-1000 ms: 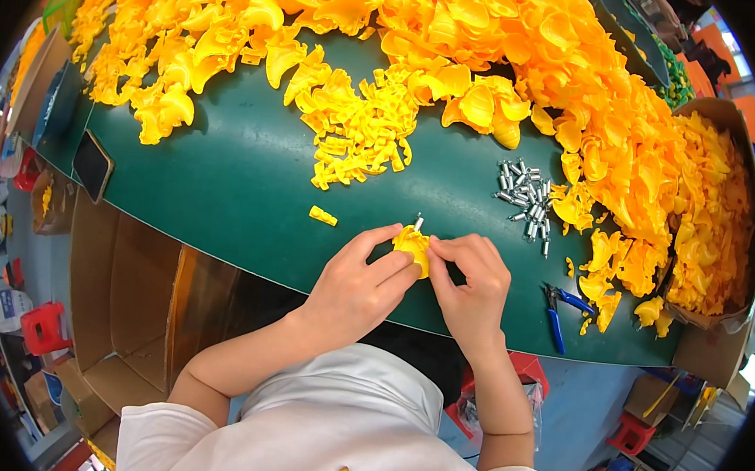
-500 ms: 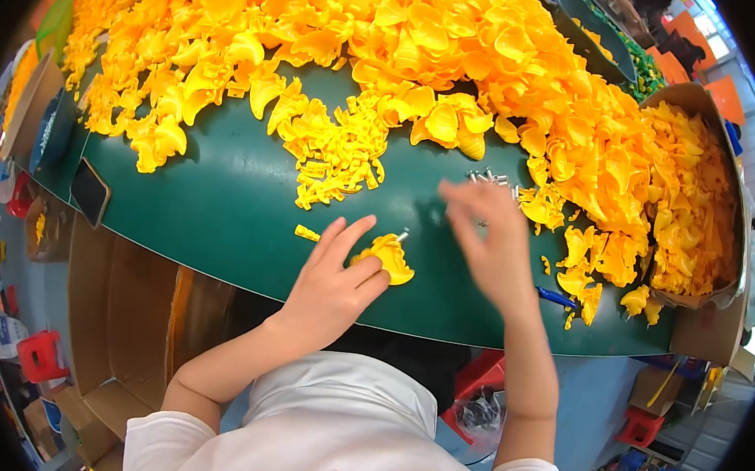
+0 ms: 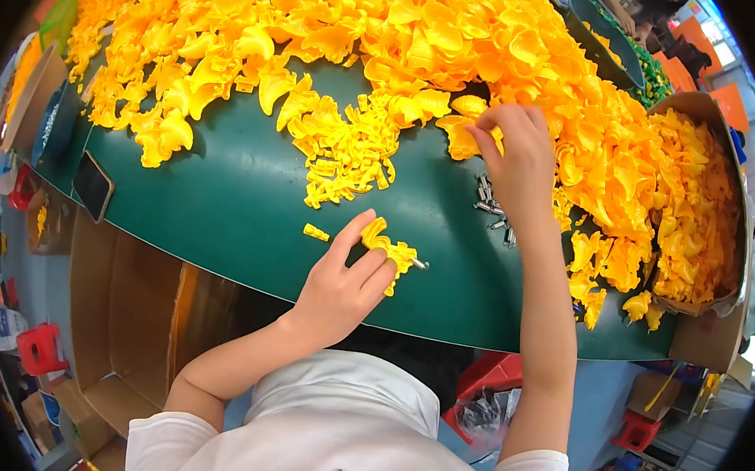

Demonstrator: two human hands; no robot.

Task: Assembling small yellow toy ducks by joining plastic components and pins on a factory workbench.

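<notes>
At the near edge of the table, my left hand (image 3: 349, 273) is closed on a curved yellow plastic shell (image 3: 400, 255), its ribbed side showing. A small metal pin (image 3: 420, 264) sticks out from the shell's right side. My right hand (image 3: 520, 158) reaches forward to the edge of the big yellow pile, thumb and fingers pinched at another yellow shell (image 3: 460, 138). Just below that hand lie several loose metal pins (image 3: 490, 204). A single small yellow strip (image 3: 315, 232) rests left of my left hand.
Yellow shells (image 3: 462, 31) heap over the far side of the green table (image 3: 222, 198). Small yellow pieces (image 3: 348, 155) gather mid-table. A phone (image 3: 93, 189) lies at the left edge. At right stands a cardboard box (image 3: 710, 333) of yellow parts; a dark green bin (image 3: 621, 67) sits behind.
My right hand has moved forward from beside the metal pins to the shells at the pile's edge. The shell in my left hand has turned, and its pin now points right.
</notes>
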